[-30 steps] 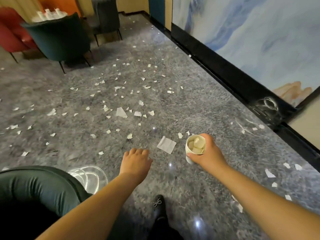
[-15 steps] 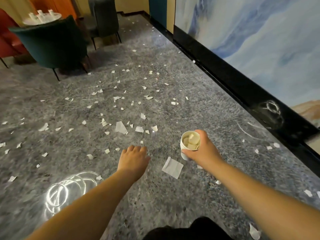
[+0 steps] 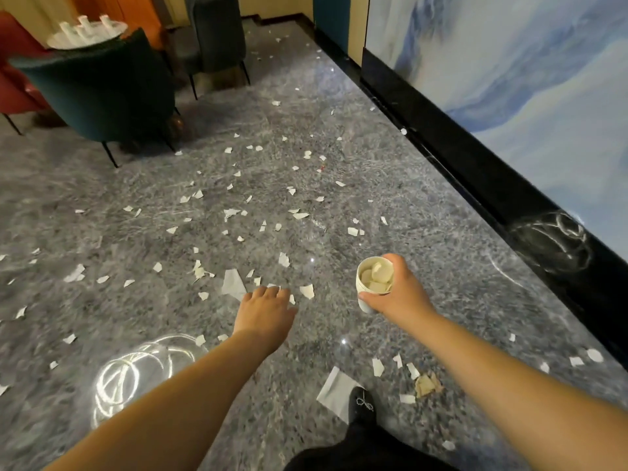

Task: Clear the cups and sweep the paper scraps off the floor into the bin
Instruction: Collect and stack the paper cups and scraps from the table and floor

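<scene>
My right hand (image 3: 396,294) grips a white paper cup (image 3: 365,283) stuffed with paper scraps, held above the floor. My left hand (image 3: 265,309) reaches forward and down, palm down, fingers loosely curled and holding nothing. Many white paper scraps (image 3: 234,212) lie scattered over the grey stone floor. A larger scrap (image 3: 232,283) lies just beyond my left fingertips. Another large piece (image 3: 334,390) lies beside my black shoe (image 3: 363,404). Several white cups (image 3: 83,28) stand on a small round table at the far left. No bin is in view.
A dark green armchair (image 3: 98,93) stands at the far left, with a grey chair (image 3: 217,32) behind it and a red seat (image 3: 17,79) at the edge. A wall with a black skirting (image 3: 475,175) runs along the right.
I have stepped forward along the floor. The large scrap that lay ahead of my hands now lies near my shoe. Both hands keep their pose, the right still holding the cup.
</scene>
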Action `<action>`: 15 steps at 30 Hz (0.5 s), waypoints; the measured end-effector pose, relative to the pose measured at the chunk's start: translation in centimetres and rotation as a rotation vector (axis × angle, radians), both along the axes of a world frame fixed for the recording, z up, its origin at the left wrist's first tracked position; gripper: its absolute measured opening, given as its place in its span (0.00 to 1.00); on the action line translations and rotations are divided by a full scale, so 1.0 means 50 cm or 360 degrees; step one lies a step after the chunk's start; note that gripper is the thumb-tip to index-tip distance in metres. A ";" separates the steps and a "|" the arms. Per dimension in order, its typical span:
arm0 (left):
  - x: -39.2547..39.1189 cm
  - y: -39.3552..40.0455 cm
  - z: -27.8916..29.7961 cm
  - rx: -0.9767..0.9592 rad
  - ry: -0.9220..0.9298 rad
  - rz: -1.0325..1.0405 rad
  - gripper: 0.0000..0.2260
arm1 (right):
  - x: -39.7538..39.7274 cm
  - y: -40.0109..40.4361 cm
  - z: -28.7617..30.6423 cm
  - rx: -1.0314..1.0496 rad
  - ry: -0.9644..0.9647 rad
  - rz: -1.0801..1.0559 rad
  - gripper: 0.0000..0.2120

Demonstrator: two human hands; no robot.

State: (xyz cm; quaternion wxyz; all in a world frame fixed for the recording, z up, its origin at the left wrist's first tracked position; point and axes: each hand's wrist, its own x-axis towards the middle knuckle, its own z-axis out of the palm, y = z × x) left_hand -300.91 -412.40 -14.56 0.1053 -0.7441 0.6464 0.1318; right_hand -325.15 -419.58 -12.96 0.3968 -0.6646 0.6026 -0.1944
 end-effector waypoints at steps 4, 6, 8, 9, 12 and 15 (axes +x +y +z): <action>0.016 -0.145 0.008 0.0012 0.0030 0.0079 0.21 | 0.025 -0.166 0.011 -0.0004 0.0050 0.0072 0.35; 0.033 -0.206 0.011 0.0017 0.0042 0.0111 0.21 | 0.044 -0.242 0.013 -0.0028 0.0051 0.0088 0.35; 0.053 -0.253 0.011 0.0015 0.0057 0.0157 0.21 | 0.072 -0.307 0.014 -0.0038 0.0051 0.0113 0.37; 0.066 -0.278 0.009 0.0019 0.0056 0.0168 0.21 | 0.088 -0.337 0.012 -0.0034 0.0058 0.0129 0.37; 0.120 -0.360 0.000 0.0026 0.0050 0.0197 0.21 | 0.145 -0.428 0.002 -0.0020 0.0076 0.0157 0.33; 0.191 -0.454 -0.012 0.0037 0.0055 0.0229 0.22 | 0.210 -0.524 -0.006 -0.0020 0.0056 0.0171 0.34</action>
